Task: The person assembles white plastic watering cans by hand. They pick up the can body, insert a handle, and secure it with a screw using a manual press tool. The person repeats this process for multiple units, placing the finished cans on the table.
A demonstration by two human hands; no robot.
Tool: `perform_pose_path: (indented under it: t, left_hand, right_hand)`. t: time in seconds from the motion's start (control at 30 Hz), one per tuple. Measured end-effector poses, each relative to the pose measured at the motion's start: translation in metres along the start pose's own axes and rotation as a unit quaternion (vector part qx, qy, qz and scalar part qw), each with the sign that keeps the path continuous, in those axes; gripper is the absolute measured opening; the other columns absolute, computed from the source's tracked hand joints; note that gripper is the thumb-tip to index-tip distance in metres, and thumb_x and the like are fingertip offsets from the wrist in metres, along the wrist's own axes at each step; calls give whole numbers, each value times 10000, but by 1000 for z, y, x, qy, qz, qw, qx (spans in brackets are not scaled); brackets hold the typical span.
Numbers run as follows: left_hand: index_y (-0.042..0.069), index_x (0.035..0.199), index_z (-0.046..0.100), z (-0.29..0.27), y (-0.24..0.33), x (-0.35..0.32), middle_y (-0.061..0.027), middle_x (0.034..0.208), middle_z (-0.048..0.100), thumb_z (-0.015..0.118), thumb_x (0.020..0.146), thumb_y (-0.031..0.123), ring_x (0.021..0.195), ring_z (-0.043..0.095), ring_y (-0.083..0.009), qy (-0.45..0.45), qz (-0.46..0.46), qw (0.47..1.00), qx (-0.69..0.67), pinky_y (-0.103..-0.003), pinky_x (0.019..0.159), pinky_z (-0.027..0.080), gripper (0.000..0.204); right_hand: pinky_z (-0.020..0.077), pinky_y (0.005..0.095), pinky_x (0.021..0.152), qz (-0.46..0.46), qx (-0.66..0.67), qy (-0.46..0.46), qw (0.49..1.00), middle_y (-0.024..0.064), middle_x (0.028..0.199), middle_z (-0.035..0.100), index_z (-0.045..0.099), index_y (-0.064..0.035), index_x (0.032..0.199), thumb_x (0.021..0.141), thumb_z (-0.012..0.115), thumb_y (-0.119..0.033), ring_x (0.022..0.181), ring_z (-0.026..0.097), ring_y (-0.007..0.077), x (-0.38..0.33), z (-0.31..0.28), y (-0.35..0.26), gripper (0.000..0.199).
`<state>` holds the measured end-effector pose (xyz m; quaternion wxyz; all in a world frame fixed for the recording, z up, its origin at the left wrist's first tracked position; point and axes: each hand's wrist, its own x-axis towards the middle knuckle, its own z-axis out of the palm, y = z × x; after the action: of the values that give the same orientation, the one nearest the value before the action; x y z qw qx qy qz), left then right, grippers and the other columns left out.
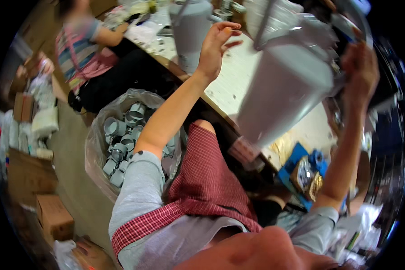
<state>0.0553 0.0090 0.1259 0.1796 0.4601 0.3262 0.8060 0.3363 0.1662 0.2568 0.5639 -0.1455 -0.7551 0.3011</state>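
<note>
Toward nine o'clock, wrapped packages (pixel 45 120) were heaped on the floor (pixel 72 166), and a brown cardboard box (pixel 55 216) sat at eight o'clock. At ten o'clock a co-worker (pixel 78 60) in a striped top sat beside the counter (pixel 233 81), one arm reaching toward it. Nearer the middle, again at nine o'clock, an open clear plastic bag (pixel 93 150) held a jumble of grey cups (pixel 118 152), partly hidden behind the person's left arm.

At twelve o'clock a grey jug (pixel 191 38) stood upright on the counter. Just beside it, the left hand (pixel 210 54) was raised above the counter; its fingers (pixel 224 37) were loosely curled and spread apart, with nothing visible between them. Below, a dark red checked apron (pixel 207 171) covered the person's lap.

A second grey jug (pixel 285 85) was at two o'clock, tilted, its top leaning toward one o'clock and its base pointing down past the counter's near edge; whether the base touched anything could not be told. Between three and four o'clock lay a blue device (pixel 293 157). Farthest out at two o'clock, the right hand (pixel 362 69) was at the tilted jug's handle side, its fingers bent inward, but blur hid exactly what they pinched.
</note>
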Motion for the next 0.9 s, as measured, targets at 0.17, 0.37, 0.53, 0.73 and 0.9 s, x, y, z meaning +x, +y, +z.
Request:
perform_pose_path:
  t: [0.17, 0.37, 0.53, 0.73, 0.9]
  left_hand:
    - [-16, 1368, 440, 91, -15, -119, -185, 1400, 502, 382, 955, 640, 1343, 434, -289, -186, -338, 847, -365, -456, 1070, 414, 777]
    - [7, 1189, 598, 74, -36, -172, -160, 1139, 594, 432, 950, 605, 1142, 539, -266, -212, -397, 860, -242, -435, 990, 471, 665]
    - [-27, 1217, 602, 76, -66, -145, -140, 1075, 655, 461, 951, 532, 996, 628, -233, -350, -378, 857, -15, -342, 909, 497, 635]
    - [11, 1209, 604, 129, -59, -134, -129, 1106, 641, 543, 839, 653, 1043, 597, -227, -445, -307, 839, 55, -342, 953, 437, 744]
    - [-8, 1244, 560, 120, -69, -141, -163, 1153, 620, 590, 804, 631, 1070, 607, -229, -404, -355, 840, 70, -339, 951, 466, 776]
  right_hand:
    - [505, 319, 560, 263, 55, -27, 963, 108, 891, 687, 648, -70, 1211, 899, 641, -151, 637, 619, 148, -169, 42, -30, 323]
    - [515, 373, 870, 243, -160, -65, 955, 133, 1083, 659, 659, -59, 1163, 852, 703, -127, 998, 638, 328, -363, -77, 1, 321]
    - [528, 425, 781, 271, -456, -16, 848, 146, 993, 662, 680, -59, 1002, 860, 669, -85, 900, 660, 325, -416, -230, 47, 145]
    - [490, 473, 747, 215, -493, -254, 804, 196, 890, 622, 628, -10, 830, 769, 608, 5, 884, 598, 384, -420, -262, 132, 67]
    - [491, 459, 777, 234, -397, -177, 870, 171, 910, 640, 639, -26, 886, 750, 643, -7, 910, 607, 368, -413, -255, 118, 137]
